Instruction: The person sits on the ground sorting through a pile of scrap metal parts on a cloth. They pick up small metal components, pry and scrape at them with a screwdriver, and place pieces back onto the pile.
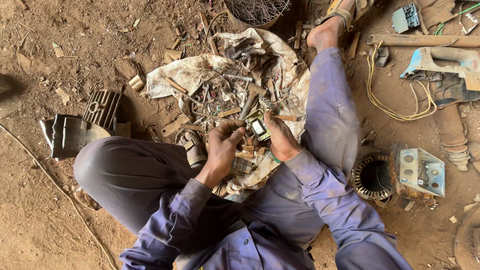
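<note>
Hands: both hands meet at the centre of the frame over a dirty cloth spread on the ground.
Left hand (pixel 223 145): fingers curled shut on the left edge of a small metal part (pixel 258 126), thumb on top.
Right hand (pixel 280 137): closed on the same small metal part from the right; a thin brown stick-like piece (pixel 286 118) pokes out past its fingers, and I cannot tell whether it is a tool or loose scrap.
Small metal part: boxy, greenish-yellow with a pale face, held just above the cloth between the person's knees.
Progress: the part is lifted clear of the heap and gripped from both sides; by my judgement the handling is in mid-course, since no pieces taken off it can be told apart from the scrap around.
Cloth (pixel 190 75): whitish and stained, centre to upper centre; it serves as the tray and bears bolts, short metal bars, wire ends and small brackets in a loose heap.
Basket (pixel 257 10): top centre, cut by the frame edge, filled with thin grey wire.
Motor core (pixel 372 176): lower right, a ring with copper windings, hollow in the middle.
Metal box (pixel 422 171): just right of the motor core, grey, with holes in its face.
Finned housing (pixel 102 107): left, dark and ribbed, lying on the dirt floor (pixel 40 210).
Yellow wires (pixel 390 107): upper right, looped on the ground near a long rusty pipe (pixel 425 40).
</note>
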{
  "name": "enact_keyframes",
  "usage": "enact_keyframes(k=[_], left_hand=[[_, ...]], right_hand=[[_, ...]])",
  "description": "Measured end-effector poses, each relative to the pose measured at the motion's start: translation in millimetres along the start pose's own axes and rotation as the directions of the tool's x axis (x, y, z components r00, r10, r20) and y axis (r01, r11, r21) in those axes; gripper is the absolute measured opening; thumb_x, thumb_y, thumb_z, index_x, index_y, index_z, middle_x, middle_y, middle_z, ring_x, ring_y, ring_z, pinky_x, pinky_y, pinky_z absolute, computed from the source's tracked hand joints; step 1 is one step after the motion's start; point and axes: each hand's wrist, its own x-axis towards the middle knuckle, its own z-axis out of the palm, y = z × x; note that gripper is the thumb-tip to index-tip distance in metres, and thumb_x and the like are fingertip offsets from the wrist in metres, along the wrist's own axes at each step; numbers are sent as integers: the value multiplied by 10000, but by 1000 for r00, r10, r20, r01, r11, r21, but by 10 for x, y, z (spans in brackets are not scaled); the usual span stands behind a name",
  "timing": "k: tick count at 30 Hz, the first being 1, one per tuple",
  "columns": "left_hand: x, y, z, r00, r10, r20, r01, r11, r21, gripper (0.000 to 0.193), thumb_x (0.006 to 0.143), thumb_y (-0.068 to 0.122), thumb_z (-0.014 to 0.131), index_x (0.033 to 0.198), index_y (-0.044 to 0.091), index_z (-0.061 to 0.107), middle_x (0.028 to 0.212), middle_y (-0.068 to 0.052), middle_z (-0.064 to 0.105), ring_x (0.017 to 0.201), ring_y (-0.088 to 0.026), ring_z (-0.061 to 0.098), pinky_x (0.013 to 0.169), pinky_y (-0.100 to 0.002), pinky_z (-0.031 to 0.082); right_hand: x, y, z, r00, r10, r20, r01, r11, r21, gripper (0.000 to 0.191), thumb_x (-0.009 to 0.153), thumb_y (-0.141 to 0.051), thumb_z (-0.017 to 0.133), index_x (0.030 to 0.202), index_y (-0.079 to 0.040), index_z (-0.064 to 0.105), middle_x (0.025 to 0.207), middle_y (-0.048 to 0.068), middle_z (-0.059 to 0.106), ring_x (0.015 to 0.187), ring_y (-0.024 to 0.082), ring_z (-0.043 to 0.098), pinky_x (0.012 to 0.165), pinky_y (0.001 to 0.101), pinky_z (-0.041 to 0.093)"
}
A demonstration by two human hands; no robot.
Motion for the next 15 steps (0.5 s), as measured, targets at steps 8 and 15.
enact_keyframes(k=[8,15], left_hand=[[-39,-120,12,986,166,9,-152,883,444,223,892,103,787,1080,1,723,868,-57,726,731,-126,630,649,-273,537],[-90,-93,28,844,519,135,-480,619,622,189,930,188,767,988,13,724,934,-82,729,793,-166,672,715,-339,558]], right_hand=[[-14,82,-91,1000,-8,-9,7,999,-50,453,1019,-522,515,1143,-90,568,901,73,676,687,196,686,508,353,552],[-35,92,-52,995,-70,75,71,997,-14,441,1064,-498,539,1146,-64,543,978,78,620,782,183,674,625,362,582]])
